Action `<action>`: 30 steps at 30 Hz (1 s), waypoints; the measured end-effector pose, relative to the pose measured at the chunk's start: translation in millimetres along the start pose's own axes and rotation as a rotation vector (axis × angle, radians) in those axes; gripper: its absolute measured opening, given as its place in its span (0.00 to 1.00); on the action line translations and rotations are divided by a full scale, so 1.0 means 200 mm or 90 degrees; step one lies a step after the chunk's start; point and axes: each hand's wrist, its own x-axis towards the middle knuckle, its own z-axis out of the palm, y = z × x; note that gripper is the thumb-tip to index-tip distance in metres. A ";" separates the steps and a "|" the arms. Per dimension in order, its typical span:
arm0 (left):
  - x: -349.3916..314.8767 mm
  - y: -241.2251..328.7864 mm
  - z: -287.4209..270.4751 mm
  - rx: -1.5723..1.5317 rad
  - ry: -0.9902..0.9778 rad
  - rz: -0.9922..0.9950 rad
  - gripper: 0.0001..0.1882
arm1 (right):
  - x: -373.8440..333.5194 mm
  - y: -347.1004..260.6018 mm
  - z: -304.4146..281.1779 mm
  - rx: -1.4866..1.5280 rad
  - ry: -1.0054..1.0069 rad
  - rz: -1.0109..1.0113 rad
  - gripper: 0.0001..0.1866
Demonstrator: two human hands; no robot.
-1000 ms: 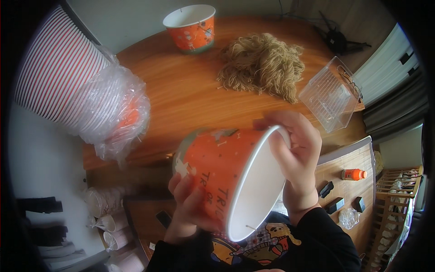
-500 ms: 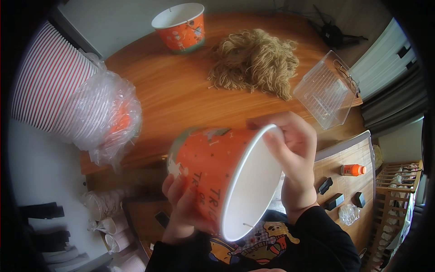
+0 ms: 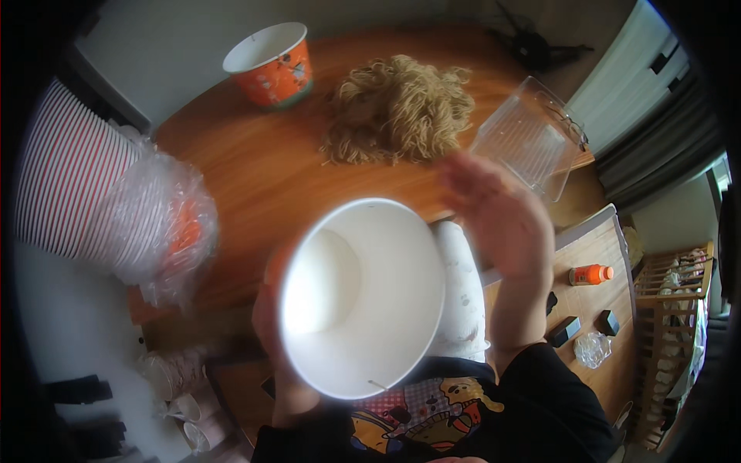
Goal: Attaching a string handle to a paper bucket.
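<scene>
White paper is now filling the middle of the view: the bucket [image 3: 363,297] is turning so that its open mouth faces the camera, where half a second ago its orange printed side was showing and the rim pointed down to the right. Its inside looks empty. The left hand [image 3: 274,339] is gripping it from behind and below, fingers mostly hidden by the wall, so only the wrist and a bit of palm are showing. The right hand [image 3: 494,220], which was clasping the rim a moment ago, is coming off it; it is blurring with motion, fingers spread and holding nothing, just beside the bucket's upper right edge. So the hold is passing from two hands to one, and the bucket is hanging above the person's lap, near the table's [image 3: 255,177] front edge, not resting on anything.

On the table, the straw heap [image 3: 401,108] is lying well apart from the bucket, with a clear plastic box [image 3: 532,139] to its right and a second orange bucket [image 3: 270,65] standing upright at the far side. A wrapped stack [image 3: 131,216] of more buckets is lying to the left.
</scene>
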 end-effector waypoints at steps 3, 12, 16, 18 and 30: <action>0.00 -0.03 -0.04 -0.031 0.008 0.007 0.38 | 0.01 -0.18 -0.07 -0.362 0.146 -0.152 0.21; -0.01 -0.06 -0.11 -0.122 0.032 0.007 0.35 | 0.13 -0.49 -0.43 -1.115 0.352 -0.140 0.10; 0.01 -0.03 -0.12 -0.133 0.049 -0.006 0.34 | 0.10 -0.45 -0.37 -1.064 0.344 -0.196 0.07; 0.03 -0.01 -0.11 -0.135 0.056 -0.011 0.34 | 0.03 -0.39 -0.30 -0.967 0.350 -0.217 0.06; -0.09 0.03 -0.15 0.169 0.042 0.022 0.40 | -0.48 0.48 0.27 -0.448 -0.506 0.149 0.15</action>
